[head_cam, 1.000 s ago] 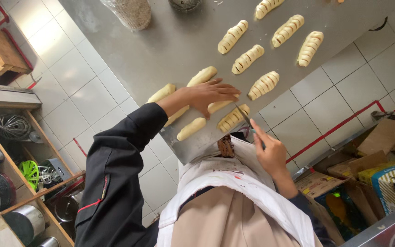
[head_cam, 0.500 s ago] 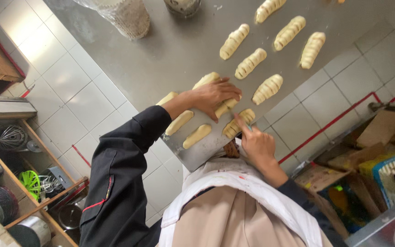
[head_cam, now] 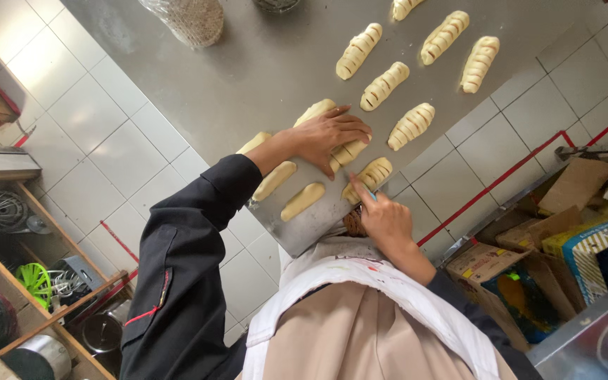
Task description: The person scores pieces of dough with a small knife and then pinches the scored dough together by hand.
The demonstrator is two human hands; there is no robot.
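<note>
On the steel worktop (head_cam: 262, 77), rows of shaped dough pieces are lying, some slashed crosswise, some smooth. The left hand (head_cam: 328, 134) is lying flat with fingers spread, its grip released, pressing down on a slashed dough piece (head_cam: 350, 151) near the worktop's near edge. The right hand (head_cam: 381, 214) is pinching a small blade, mostly hidden, its grip clenched around it, with the forefinger pointing at another slashed dough piece (head_cam: 369, 176) just beside the first. Smooth, uncut dough pieces (head_cam: 302, 201) are lying to the left of them. A plastic-wrapped container (head_cam: 188, 20) is standing at the far side.
</note>
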